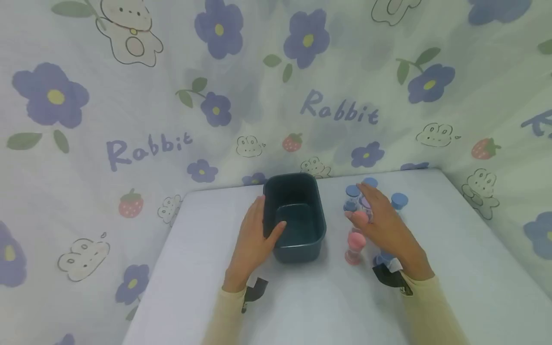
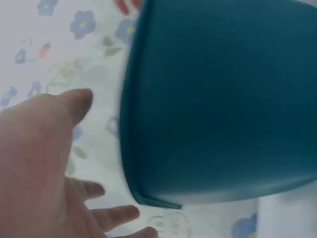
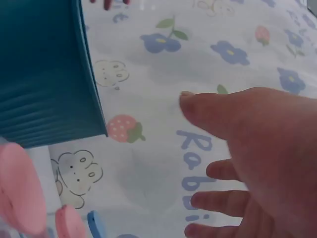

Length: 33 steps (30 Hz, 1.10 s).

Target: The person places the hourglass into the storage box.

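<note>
A dark teal plastic bin [image 1: 298, 253] stands open-topped on the white table. My left hand [image 1: 252, 242] is at its left side, fingers spread, the thumb overlapping the near left rim in the head view; in the left wrist view a gap shows between the fingers and the bin [image 2: 223, 99]. My right hand [image 1: 388, 230] hovers over a group of small hourglass-shaped sand timers, its fingers loosely extended, holding nothing. A pink timer [image 1: 356, 242] stands upright nearest the bin. Blue-capped timers [image 1: 399, 200] and a purple one [image 1: 365, 202] are around the right hand, partly hidden by it.
The white table [image 1: 319, 306] meets a patterned cloth backdrop [image 1: 241, 86] just behind the bin. In the right wrist view, pink caps [image 3: 20, 188] and a blue cap [image 3: 96, 224] show at the lower left, below the bin.
</note>
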### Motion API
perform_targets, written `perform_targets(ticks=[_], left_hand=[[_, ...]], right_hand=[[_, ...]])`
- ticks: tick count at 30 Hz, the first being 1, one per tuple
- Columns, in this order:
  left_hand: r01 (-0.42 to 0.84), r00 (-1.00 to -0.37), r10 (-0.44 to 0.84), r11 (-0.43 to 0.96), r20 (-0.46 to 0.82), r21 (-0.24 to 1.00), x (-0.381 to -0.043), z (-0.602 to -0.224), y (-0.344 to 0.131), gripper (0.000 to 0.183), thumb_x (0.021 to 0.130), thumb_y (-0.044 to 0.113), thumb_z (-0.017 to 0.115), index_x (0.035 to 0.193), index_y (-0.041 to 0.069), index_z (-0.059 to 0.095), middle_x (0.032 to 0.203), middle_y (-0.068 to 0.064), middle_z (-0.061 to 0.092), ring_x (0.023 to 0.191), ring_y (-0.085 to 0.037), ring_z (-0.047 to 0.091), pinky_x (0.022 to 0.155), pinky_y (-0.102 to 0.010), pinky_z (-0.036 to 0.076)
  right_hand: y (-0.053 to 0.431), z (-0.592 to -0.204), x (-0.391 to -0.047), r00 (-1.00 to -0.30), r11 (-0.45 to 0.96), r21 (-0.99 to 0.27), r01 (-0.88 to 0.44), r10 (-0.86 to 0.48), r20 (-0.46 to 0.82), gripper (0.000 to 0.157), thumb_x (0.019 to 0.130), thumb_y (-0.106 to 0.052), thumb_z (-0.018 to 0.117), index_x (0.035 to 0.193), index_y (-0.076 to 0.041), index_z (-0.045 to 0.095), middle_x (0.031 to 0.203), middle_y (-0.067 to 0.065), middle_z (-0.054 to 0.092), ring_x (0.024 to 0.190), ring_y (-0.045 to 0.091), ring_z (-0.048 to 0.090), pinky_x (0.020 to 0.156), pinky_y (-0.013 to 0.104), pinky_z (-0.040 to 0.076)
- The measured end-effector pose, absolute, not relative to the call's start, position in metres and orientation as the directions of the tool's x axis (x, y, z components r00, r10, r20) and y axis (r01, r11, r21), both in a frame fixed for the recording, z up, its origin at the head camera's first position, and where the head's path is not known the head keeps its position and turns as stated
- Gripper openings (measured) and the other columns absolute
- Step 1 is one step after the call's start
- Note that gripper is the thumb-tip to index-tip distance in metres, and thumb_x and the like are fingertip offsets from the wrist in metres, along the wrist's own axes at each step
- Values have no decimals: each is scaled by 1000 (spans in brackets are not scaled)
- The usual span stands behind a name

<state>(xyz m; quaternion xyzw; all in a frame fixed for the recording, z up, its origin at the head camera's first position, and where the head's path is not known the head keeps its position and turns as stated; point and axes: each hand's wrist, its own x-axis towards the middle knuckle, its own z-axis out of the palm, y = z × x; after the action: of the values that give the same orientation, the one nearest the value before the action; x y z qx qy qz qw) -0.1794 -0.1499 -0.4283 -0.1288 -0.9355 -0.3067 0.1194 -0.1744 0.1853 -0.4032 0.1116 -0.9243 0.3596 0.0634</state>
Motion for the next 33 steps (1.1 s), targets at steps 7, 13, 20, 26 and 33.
perform_targets(ticks=[7, 13, 20, 26, 33], left_hand=[[197, -979, 93, 685, 183, 701, -176, -450, -158, 102, 92, 66, 65, 167, 19, 13, 174, -7, 19, 161, -31, 23, 129, -61, 25], [143, -990, 96, 638, 106, 757, -175, -466, -160, 107, 89, 64, 70, 167, 24, 9, 175, -6, 17, 161, -34, 24, 127, -63, 28], [163, -984, 146, 497, 103, 852, -175, -478, -162, 112, 85, 46, 80, 167, 27, 6, 176, -5, 13, 161, -37, 22, 122, -64, 35], [182, -978, 167, 402, 124, 897, -178, -487, -164, 117, 83, 37, 85, 166, 34, 3, 176, -5, 13, 158, -42, 26, 115, -68, 41], [180, -977, 172, 361, 124, 915, -180, -493, -162, 115, 82, 37, 85, 165, 39, 5, 175, -4, 16, 156, -43, 31, 112, -68, 46]], right_hand=[[203, -398, -160, -969, 686, -688, -238, -116, 219, 75, 100, -45, 66, 163, -21, 31, 169, 13, 32, 156, 42, 30, 118, 72, 34], [217, -409, -153, -960, 678, -698, -230, -42, 276, 66, 101, -39, 67, 158, -20, 40, 162, 16, 42, 148, 45, 40, 113, 75, 38], [231, -426, -147, -940, 638, -724, -263, -2, 340, 60, 100, -28, 69, 154, -16, 45, 155, 14, 51, 138, 38, 52, 113, 20, 49], [241, -441, -138, -914, 608, -733, -304, 30, 404, 58, 97, -16, 72, 151, -11, 49, 146, 16, 57, 128, 0, 54, 99, -8, 33], [251, -462, -124, -906, 586, -745, -320, 43, 422, 53, 95, -5, 72, 145, -4, 53, 137, 20, 61, 118, -15, 53, 98, -5, 41]])
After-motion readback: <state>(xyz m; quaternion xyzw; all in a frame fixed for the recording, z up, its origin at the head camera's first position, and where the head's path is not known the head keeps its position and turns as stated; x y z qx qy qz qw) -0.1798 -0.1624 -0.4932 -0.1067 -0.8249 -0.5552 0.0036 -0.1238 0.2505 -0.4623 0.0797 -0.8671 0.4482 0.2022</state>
